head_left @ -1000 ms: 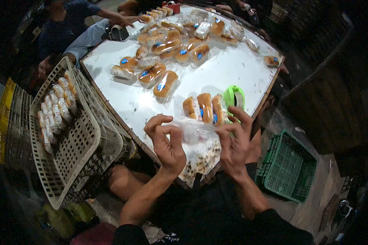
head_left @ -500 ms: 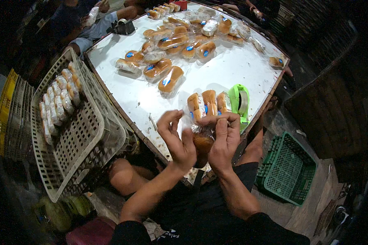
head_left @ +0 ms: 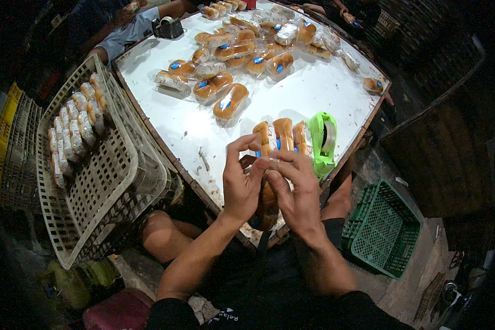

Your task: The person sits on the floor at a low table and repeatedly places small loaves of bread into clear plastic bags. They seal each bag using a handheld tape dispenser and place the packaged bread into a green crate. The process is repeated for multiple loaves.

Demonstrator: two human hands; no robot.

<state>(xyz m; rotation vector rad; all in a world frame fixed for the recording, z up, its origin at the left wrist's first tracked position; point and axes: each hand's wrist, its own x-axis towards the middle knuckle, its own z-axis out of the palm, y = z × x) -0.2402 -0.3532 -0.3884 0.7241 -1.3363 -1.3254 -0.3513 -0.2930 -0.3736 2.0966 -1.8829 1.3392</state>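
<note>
Curling fingers of bare left hand (head_left: 241, 184) and right hand (head_left: 298, 192) narrowly above a brown, rounded bun (head_left: 267, 205) between them, near a corner of the white tabletop (head_left: 308, 96); cannot tell the exact hold. Beyond: wrapped golden buns (head_left: 284, 133) beside a bright green plastic tape dispenser (head_left: 320, 152).

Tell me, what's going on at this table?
A person's left hand and right hand meet at a brown roll by the near edge of a white table; the grip is unclear. Beyond lie three wrapped rolls beside a green tape dispenser. Other rolls lie farther off, and packed rolls sit in a left-side crate.
</note>
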